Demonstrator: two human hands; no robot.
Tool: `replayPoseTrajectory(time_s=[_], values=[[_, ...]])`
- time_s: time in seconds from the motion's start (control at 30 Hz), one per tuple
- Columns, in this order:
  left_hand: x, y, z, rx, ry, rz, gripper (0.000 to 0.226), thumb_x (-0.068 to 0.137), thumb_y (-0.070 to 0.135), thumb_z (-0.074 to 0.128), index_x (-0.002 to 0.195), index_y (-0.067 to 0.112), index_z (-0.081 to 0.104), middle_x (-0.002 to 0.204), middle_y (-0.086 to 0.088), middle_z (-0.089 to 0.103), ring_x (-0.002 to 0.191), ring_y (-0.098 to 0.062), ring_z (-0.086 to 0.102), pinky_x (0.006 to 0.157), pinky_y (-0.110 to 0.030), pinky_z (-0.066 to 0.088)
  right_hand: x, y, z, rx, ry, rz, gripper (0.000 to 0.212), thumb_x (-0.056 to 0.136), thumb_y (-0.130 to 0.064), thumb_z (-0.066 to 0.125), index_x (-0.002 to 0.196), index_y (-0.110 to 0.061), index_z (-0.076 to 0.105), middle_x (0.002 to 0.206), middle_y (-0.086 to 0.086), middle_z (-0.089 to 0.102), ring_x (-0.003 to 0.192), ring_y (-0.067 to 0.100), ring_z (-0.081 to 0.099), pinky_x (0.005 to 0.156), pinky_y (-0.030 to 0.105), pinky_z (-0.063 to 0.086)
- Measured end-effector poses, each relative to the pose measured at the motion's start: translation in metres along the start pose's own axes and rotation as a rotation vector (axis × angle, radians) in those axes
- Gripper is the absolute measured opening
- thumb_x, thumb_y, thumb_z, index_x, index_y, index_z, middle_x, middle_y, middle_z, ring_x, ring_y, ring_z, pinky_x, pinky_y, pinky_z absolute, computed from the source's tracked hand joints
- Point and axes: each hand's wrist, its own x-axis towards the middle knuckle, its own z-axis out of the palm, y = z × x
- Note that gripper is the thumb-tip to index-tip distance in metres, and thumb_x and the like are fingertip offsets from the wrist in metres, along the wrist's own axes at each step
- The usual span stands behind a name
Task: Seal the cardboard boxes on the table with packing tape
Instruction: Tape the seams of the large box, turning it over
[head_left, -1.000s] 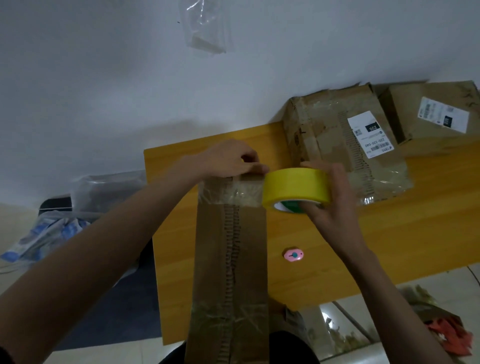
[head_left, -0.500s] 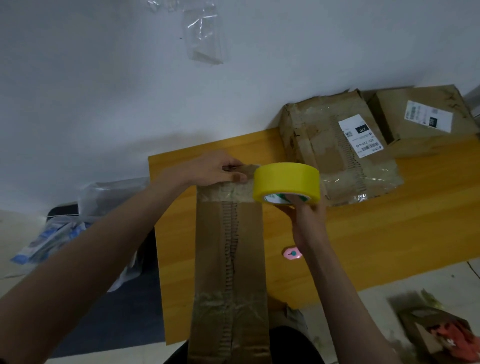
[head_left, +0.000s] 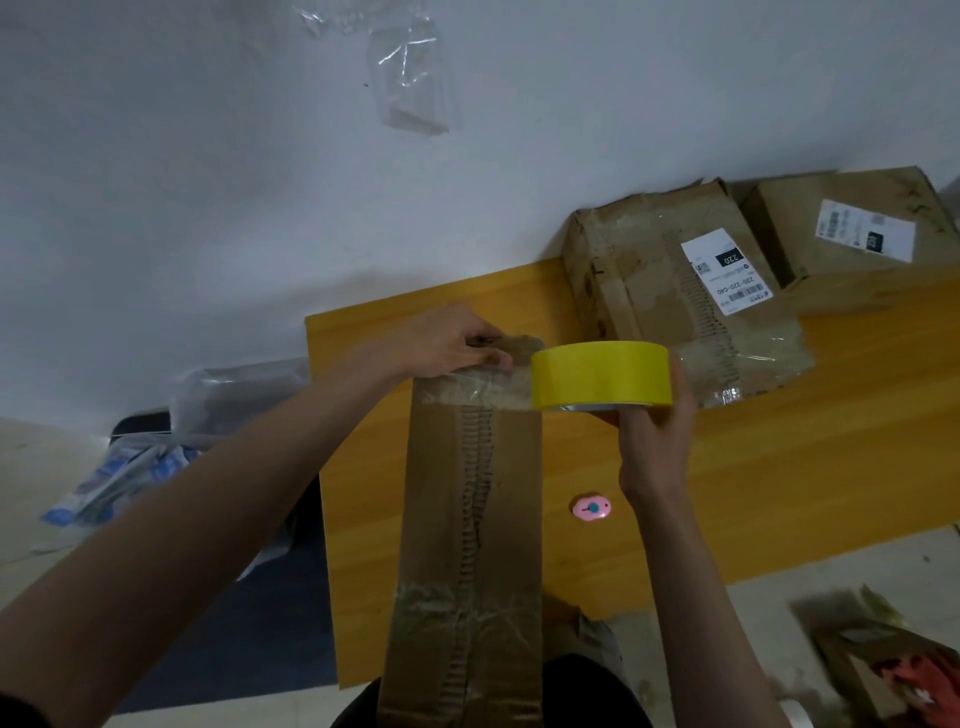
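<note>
Lifted slightly, tape roll (head_left: 601, 375) sits mid-frame in my right hand's (head_left: 655, 441) grip, while my left hand (head_left: 451, 344) pinches the box's (head_left: 470, 519) far end just left of it.

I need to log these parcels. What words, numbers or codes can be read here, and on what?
"220": black patch on the white label of the middle box.
"220-220-C40": same label, above its barcode.
Label on the far right box: too blurred to read.
Tape roll: no readable text.
</note>
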Motion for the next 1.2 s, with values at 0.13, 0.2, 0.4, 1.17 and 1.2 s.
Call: replayPoseTrajectory(time_s=[0.13, 0.2, 0.4, 1.17, 1.2], values=[[-0.004, -0.006, 0.006, -0.043, 0.076, 0.007, 0.047, 0.087, 0.077, 0.042, 0.070, 0.039, 0.063, 0.058, -0.007, 0.047, 0.054, -0.019, 0.044, 0.056, -0.034, 0.026, 0.007, 0.004, -0.016, 0.022, 0.087, 0.047, 0.042, 0.098, 0.011, 0.051, 0.112, -0.028, 0.061, 0.098, -0.009, 0.070, 0.092, 0.012, 0.068, 0.072, 0.032, 0.060], [-0.006, 0.002, 0.006, -0.044, 0.151, -0.065, 0.057, 0.096, 0.067, 0.032, 0.063, 0.023, 0.046, 0.055, 0.002, 0.041, 0.051, -0.014, 0.040, 0.057, -0.032, 0.026, 0.005, 0.006, -0.016, 0.038, 0.092, 0.088, 0.051, 0.097, 0.012, 0.051, 0.108, -0.036, 0.060, 0.092, -0.020, 0.072, 0.088, 0.003, 0.069, 0.070, 0.027, 0.060], [-0.010, 0.004, 0.010, 0.182, 0.130, -0.075, 0.079, 0.064, 0.097, 0.037, 0.087, 0.026, 0.062, 0.071, 0.000, 0.066, 0.062, -0.013, 0.057, 0.053, -0.024, 0.028, 0.007, 0.024, -0.019, 0.086, 0.098, 0.190, 0.049, 0.095, 0.011, 0.055, 0.116, -0.033, 0.063, 0.106, -0.003, 0.071, 0.091, 0.010, 0.072, 0.069, 0.027, 0.059], [-0.060, -0.057, 0.012, -0.250, 0.595, -0.207, 0.082, 0.094, 0.072, 0.036, 0.058, 0.000, 0.051, 0.052, -0.019, 0.043, 0.050, -0.033, 0.044, 0.055, -0.038, 0.030, -0.022, 0.079, 0.057, 0.260, -0.093, 0.444, 0.047, 0.098, -0.011, 0.067, 0.142, -0.005, 0.051, 0.124, 0.018, 0.068, 0.112, 0.030, 0.070, 0.080, 0.036, 0.060], [-0.065, -0.065, 0.014, -0.285, 0.613, -0.263, 0.086, 0.095, 0.072, 0.034, 0.064, -0.005, 0.057, 0.059, -0.026, 0.051, 0.055, -0.036, 0.050, 0.057, -0.036, 0.034, -0.024, 0.075, 0.064, 0.228, -0.129, 0.405, 0.052, 0.099, -0.012, 0.066, 0.147, -0.006, 0.046, 0.125, 0.018, 0.067, 0.111, 0.029, 0.070, 0.081, 0.037, 0.060]])
